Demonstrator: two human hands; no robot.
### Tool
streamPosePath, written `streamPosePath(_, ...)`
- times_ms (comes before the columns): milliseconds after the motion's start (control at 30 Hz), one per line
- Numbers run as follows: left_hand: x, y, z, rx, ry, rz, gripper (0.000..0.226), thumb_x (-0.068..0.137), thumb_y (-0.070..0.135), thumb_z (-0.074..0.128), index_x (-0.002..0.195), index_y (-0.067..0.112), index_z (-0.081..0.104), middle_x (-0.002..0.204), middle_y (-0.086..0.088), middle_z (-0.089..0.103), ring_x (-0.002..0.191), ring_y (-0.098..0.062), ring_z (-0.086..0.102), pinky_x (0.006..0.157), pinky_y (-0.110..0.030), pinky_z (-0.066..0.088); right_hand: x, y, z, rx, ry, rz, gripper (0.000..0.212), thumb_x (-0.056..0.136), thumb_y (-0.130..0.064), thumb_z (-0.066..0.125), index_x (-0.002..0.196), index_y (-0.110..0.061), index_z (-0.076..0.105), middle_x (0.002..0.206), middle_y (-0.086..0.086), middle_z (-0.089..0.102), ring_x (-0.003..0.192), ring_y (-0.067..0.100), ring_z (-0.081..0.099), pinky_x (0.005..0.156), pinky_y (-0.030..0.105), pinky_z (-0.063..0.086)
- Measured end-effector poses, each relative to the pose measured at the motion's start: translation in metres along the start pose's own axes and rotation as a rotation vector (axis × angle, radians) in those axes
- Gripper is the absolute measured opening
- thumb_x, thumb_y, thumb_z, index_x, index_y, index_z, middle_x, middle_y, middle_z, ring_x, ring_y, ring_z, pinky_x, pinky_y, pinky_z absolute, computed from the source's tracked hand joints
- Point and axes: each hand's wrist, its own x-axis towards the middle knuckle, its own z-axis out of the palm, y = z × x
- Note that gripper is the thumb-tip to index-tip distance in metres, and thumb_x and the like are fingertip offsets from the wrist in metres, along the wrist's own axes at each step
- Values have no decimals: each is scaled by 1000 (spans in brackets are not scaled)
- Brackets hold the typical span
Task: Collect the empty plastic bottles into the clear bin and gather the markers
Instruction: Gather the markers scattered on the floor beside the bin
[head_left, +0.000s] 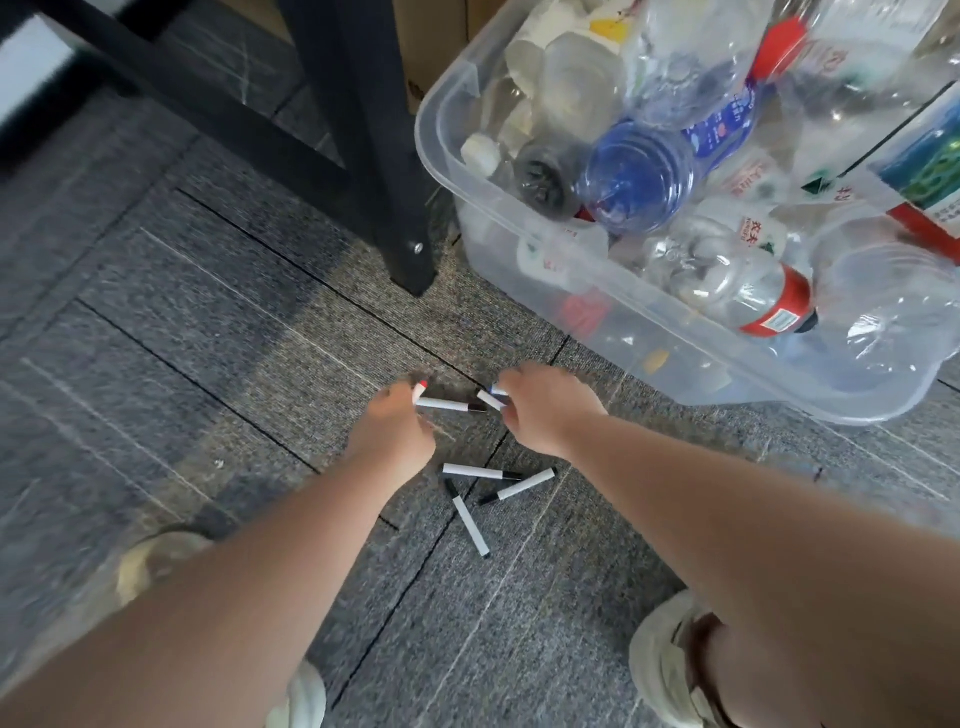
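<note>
Reaching at mid-frame, the left hand (397, 423) and right hand (535, 410) are each pinching white-barrelled markers (449, 404) off the grey carpet floor (208, 364), risking a slip while three loose markers (480, 472) are lying below, beside the bottle-filled clear plastic bin (597, 296) at upper right.

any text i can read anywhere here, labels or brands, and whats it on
Nothing reads in full.
"农夫": red characters on a white label of a clear bottle in the clear bin; the smaller print beneath is blurred.
Blue bottle label: white print, too blurred to read.
Red-labelled bottle: small white panel, too small to read.
Large label at the right edge: a character or two, not readable.
Markers on the carpet: no print visible.
</note>
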Motion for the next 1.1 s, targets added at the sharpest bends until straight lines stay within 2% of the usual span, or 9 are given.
streamPosePath(200,2,-17,8,77,51,93,40,94,9,52,134,7,44,111,-7,48,61,-6,42,45,-17,28,18,-13,24,46,-34,173,32,85,5,58,114,-8,55,92,3,55,86,23,59,77,36,56)
streamPosePath(333,11,-10,16,105,65,191,42,93,7,54,134,8,45,111,-5,45,66,-7,45,50,-17,30,12,-3,24,88,-11,215,26,88,-12,62,113,-10,53,101,4,57,86,22,59,68,32,54)
streamPosePath(433,14,3,23,102,81,282,46,92,3,54,136,8,44,121,-8,46,77,-11,48,63,-21,38,4,4,12,98,43,204,24,90,-20,57,111,-13,50,95,3,56,81,23,56,62,33,49)
streamPosePath(567,24,13,35,185,37,318,55,89,0,57,140,11,40,131,-8,43,110,-20,49,92,-31,47,-2,4,-6,88,136,131,7,89,-17,48,88,-16,41,71,-4,44,70,20,49,58,28,42)
streamPosePath(667,31,16,40,254,5,287,54,87,-2,58,138,10,42,130,-9,45,116,-24,46,97,-37,46,-6,3,-9,88,86,75,10,91,-14,40,81,-15,42,66,-1,46,64,18,49,55,26,42)
streamPosePath(800,28,15,35,261,-19,243,43,92,2,53,133,5,42,123,-13,50,113,-26,48,95,-36,46,-11,-2,-5,33,-200,-23,7,95,-15,37,90,-17,41,69,-2,51,60,14,50,54,26,45)
streamPosePath(900,22,8,23,212,1,240,32,94,6,50,126,3,45,115,-14,52,102,-26,53,85,-35,47,-19,-8,3,-119,-414,-132,9,91,-17,48,100,-18,45,81,-1,57,64,13,52,59,25,48)
streamPosePath(1000,17,2,11,169,61,230,28,99,15,43,122,1,45,112,-13,51,94,-24,55,75,-30,48,-24,-13,19,-242,-482,-217,18,89,-15,55,107,-16,51,81,-1,56,66,14,50,57,24,44)
streamPosePath(1100,7,0,5,90,110,200,27,100,20,40,119,1,44,88,-5,50,65,-11,45,52,-16,32,-26,-17,33,-331,-494,-253,18,92,-10,55,110,-12,54,74,-2,50,60,12,45,51,23,39)
